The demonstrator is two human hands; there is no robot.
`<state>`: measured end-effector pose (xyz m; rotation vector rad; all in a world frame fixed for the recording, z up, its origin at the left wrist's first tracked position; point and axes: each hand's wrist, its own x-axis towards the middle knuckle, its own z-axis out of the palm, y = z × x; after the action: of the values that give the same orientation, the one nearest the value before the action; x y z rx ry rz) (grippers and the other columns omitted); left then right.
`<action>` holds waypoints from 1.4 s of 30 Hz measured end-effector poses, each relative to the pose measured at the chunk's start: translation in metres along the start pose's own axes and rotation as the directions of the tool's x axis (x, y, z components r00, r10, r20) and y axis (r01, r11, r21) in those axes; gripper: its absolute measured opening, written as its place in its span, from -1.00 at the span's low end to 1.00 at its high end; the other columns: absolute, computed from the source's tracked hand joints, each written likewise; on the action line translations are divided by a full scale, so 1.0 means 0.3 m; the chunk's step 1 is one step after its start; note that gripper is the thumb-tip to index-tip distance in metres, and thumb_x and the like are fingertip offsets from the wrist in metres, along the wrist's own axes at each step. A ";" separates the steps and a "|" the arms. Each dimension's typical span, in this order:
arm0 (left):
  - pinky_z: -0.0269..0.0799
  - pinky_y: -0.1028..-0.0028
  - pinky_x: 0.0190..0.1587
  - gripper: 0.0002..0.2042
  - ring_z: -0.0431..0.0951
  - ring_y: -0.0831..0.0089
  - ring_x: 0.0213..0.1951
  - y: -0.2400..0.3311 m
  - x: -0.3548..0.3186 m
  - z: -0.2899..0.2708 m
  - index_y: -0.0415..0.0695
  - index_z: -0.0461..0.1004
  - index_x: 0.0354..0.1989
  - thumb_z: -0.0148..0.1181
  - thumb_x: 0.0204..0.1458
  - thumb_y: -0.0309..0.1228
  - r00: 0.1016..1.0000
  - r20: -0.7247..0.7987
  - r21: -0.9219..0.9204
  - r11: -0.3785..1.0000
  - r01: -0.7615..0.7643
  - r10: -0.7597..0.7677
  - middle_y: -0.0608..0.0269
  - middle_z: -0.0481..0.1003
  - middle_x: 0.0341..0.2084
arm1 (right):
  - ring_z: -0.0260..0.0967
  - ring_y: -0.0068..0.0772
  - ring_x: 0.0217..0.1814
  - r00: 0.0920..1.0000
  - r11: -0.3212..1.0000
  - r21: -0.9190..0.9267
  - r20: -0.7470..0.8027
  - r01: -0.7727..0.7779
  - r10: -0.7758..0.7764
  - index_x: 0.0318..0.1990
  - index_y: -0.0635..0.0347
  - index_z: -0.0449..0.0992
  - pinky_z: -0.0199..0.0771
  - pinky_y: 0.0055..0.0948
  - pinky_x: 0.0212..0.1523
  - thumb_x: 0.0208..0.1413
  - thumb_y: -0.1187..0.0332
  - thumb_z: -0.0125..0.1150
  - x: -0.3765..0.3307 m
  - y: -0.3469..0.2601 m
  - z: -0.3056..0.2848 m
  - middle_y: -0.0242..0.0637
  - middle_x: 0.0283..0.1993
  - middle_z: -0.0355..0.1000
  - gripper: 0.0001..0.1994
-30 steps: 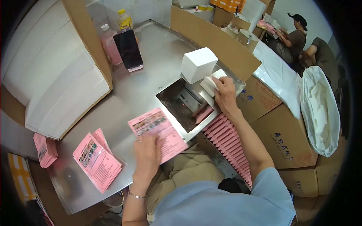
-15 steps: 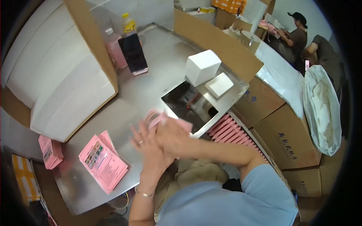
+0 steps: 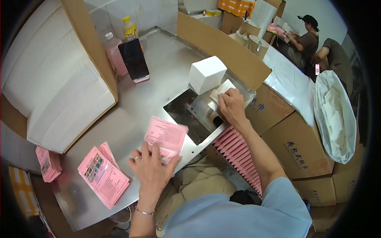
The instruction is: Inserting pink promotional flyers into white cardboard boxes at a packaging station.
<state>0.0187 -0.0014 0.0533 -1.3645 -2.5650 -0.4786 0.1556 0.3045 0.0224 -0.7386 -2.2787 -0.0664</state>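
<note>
My left hand (image 3: pixel 152 168) has its fingers and thumb on the lower part of a pink printed plastic pouch (image 3: pixel 164 131), which stands up at an angle from the steel table. My right hand (image 3: pixel 233 106) is closed on the edge of a low stack of white folded tissues (image 3: pixel 224 88), beside a dark rectangular opening (image 3: pixel 180 109) in the table. Behind it rises a taller white block of tissues (image 3: pixel 208 73). Flat on the table to the left lies a pile of pink printed pouches (image 3: pixel 104 176).
A carton full of white sheets (image 3: pixel 71 87) stands at the left. A phone (image 3: pixel 134 59) leans on bottles (image 3: pixel 115 53) at the back. Pink packs (image 3: pixel 240 158) fill a box below the table's right edge. Brown cartons (image 3: pixel 293 142) stack at the right; two people sit beyond.
My hands were together over the pink pouch. Now they are apart: the right has reached out to the low white tissue stack, while the left keeps the pouch, whose upper part now shows.
</note>
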 end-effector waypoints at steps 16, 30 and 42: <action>0.30 0.18 -0.19 -0.62 0.39 0.10 -0.17 0.004 -0.007 0.091 -0.19 0.46 -0.10 0.30 0.00 -0.19 0.971 -0.061 -0.153 0.959 -0.237 0.231 0.01 0.39 -0.14 | 0.36 -0.04 -0.05 0.993 0.985 0.158 -0.105 0.073 -0.057 0.00 0.30 0.55 0.40 -0.18 -0.02 0.03 0.58 0.19 -0.029 0.098 0.023 -0.07 -0.10 0.51 -0.67; 0.29 0.17 -0.14 -0.24 0.36 0.03 -0.19 -0.083 -0.025 -0.026 -0.12 0.32 0.31 0.35 -0.18 -0.24 0.976 0.028 -0.287 0.937 -0.200 0.217 -0.02 0.35 -0.28 | 0.40 0.07 0.15 0.761 0.606 0.532 -0.119 0.591 -0.638 0.01 0.22 0.51 0.15 0.46 0.27 0.01 0.31 0.19 -0.279 -0.525 -0.107 0.00 0.06 0.40 -0.62; 0.40 0.21 -0.12 -0.55 0.48 0.10 -0.15 -0.097 -0.114 -0.135 -0.16 0.46 0.09 0.30 -0.04 -0.48 0.977 0.197 -0.589 0.807 0.050 0.083 0.00 0.46 -0.22 | 0.55 0.11 -0.35 0.730 0.957 0.291 0.657 -0.017 -0.187 -0.27 0.28 0.53 0.53 -0.03 -0.34 0.08 0.40 0.11 -0.002 -0.292 0.129 0.07 -0.37 0.54 -0.85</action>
<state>0.0144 -0.0580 0.0745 -1.6995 -2.6824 -1.2871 0.0854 0.2411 0.0078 -0.5523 -2.9339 0.5716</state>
